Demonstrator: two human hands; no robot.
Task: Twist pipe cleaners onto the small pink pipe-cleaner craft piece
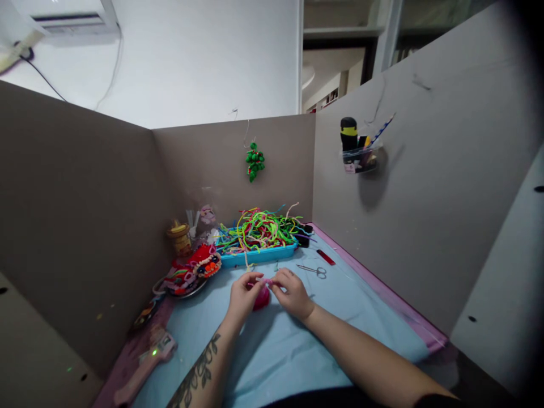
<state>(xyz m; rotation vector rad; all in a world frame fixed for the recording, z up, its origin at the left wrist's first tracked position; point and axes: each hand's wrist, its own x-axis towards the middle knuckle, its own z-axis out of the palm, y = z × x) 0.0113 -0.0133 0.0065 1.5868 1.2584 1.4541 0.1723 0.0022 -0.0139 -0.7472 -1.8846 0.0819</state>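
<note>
Fingertips of both my hands meet over the middle of the cloth. My left hand (pixel 244 293) is closed in a pinch on one side of a pink pipe cleaner piece (pixel 266 281), and my right hand (pixel 294 292) pinches its other side. The piece is small and partly covered by the fingers. Just below it, between the hands, is a dark pink-red rounded thing (pixel 261 300); whether it hangs from the piece or rests on the cloth I cannot tell. Small scissors (pixel 313 270) lie beyond my right hand.
A blue tray (pixel 259 258) heaped with colourful pipe cleaners (pixel 263 229) stands at the back. On the left are a plate of fuzzy finished pieces (pixel 193 272), a jar (pixel 179 239) and a pink glue gun (pixel 148 362). Grey panels (pixel 238 175) enclose the table; a red strip (pixel 326 257) lies right.
</note>
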